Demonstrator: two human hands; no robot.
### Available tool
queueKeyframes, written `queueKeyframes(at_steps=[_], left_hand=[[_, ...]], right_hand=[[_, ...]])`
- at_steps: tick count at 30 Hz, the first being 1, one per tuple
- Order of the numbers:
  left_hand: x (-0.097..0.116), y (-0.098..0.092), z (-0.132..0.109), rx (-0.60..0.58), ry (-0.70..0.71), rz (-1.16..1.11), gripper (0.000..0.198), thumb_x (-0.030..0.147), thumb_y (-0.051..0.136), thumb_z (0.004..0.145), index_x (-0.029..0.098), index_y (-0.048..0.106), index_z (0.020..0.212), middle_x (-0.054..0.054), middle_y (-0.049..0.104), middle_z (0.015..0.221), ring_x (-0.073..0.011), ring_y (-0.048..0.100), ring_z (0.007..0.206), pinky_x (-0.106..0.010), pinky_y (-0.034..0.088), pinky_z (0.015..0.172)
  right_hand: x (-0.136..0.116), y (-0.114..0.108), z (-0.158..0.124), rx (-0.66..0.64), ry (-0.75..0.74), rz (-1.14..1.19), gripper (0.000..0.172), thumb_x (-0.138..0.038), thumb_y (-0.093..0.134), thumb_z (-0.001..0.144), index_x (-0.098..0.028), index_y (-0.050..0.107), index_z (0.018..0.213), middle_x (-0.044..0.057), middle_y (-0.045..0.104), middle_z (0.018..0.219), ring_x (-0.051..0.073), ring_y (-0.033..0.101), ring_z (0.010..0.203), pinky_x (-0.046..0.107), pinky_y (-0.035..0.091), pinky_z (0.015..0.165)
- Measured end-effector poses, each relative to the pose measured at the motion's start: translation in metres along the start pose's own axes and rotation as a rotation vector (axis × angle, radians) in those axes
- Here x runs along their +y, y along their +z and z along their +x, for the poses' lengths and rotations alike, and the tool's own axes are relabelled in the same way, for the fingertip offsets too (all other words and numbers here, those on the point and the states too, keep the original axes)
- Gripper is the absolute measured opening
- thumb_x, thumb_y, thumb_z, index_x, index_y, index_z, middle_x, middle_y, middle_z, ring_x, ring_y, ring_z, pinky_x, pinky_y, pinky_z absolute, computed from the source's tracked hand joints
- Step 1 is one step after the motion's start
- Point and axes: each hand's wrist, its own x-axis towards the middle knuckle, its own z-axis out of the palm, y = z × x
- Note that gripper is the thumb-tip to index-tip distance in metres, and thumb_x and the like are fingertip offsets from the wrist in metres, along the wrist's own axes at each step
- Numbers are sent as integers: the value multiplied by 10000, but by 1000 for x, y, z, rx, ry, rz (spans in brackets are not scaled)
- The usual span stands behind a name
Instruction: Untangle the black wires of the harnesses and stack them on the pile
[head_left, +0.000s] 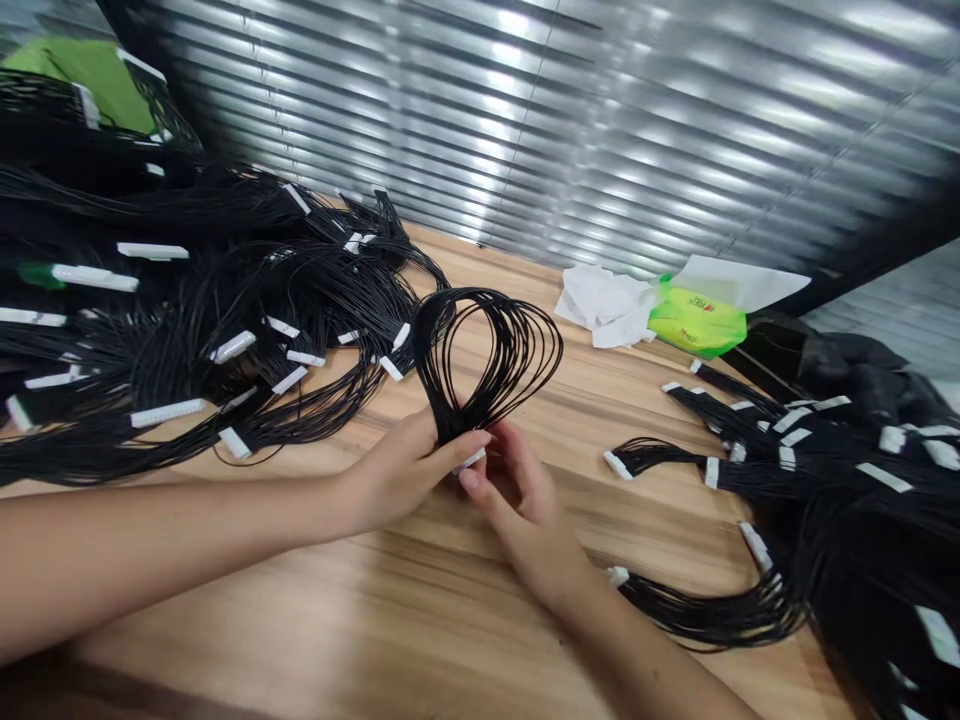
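Ahead of the left hand and right hand, the way is blocked by an upright wire loop. Leftward passage is obstructed by a heap of black wires with white connectors, and rightward passage by a second heap. A strip of the wooden table can be passed along toward the near edge, while tissues and a green packet stand in the way farther back

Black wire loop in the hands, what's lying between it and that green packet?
In the head view, crumpled white tissue lies against the green packet, with bare wooden tabletop between the tissue and the black wire loop.
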Motion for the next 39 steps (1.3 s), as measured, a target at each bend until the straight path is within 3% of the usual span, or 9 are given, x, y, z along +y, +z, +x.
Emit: queueKeyframes(at_steps=[6,11,16,20,23,28,32,35,39], left_hand=[[4,0,1,-37,36,208,356,467,432,923,174,626,870,-30,661,855,-191,591,813,-281,424,735],[2,-1,3,23,12,-82,333,438,456,919,184,646,1020,-32,678,997,-196,613,933,-265,488,787],[0,-1,3,18,9,54,344,418,558,871,244,625,1161,-35,670,1116,-241,604,1060,-357,459,964],[3,-6,8,209,155,3,378,320,480,924,256,527,1293,-42,582,1284,-224,526,1213,-361,389,1075],[5,-7,8,313,224,87,394,272,431,943,249,486,1333,-45,546,1331,-217,466,1284,-354,331,1128],[7,7,-13,-167,464,355,752,165,460,856,234,83,1503,-67,212,1551,-259,203,1435,-435,204,1193],[9,13,-24,-269,403,422,930,212,525,823,183,-128,1484,-88,-88,1565,-300,-63,1454,-524,67,1195],[10,4,-16,-145,302,350,608,241,371,936,243,131,1494,-62,203,1552,-240,160,1448,-504,55,1197],[6,-12,5,134,249,268,302,357,515,905,285,592,1188,-24,515,1365,-224,430,1303,-411,229,1160]], right_hand=[[-1,3,-7,-6,-60,-282,314,-323,608,854,-227,598,1152,83,644,1113,257,573,1048,418,432,964],[1,-2,-6,10,-20,28,352,-378,521,906,-288,569,1243,36,636,1202,231,558,1135,383,438,986],[4,-2,-2,95,60,154,389,-372,585,875,-283,566,1254,27,667,1166,217,568,1140,377,436,1007],[8,5,-4,202,-2,227,560,-347,538,909,-357,327,1428,0,458,1452,185,437,1316,408,343,1100],[7,9,-12,101,16,148,628,-319,531,916,-380,227,1462,-41,258,1560,168,260,1422,429,173,1178],[1,5,-22,-80,100,33,668,-303,664,823,-310,369,1423,24,441,1468,210,261,1424,463,154,1182],[6,1,-14,44,179,155,471,-390,624,841,-303,540,1296,2,516,1407,195,285,1413,468,147,1183],[10,0,-3,271,239,427,364,-460,613,824,-299,652,1148,-6,613,1303,220,453,1314,471,279,1141],[2,-3,8,234,288,639,370,-396,681,767,-260,676,1111,36,703,1156,267,622,1122,476,477,975]])
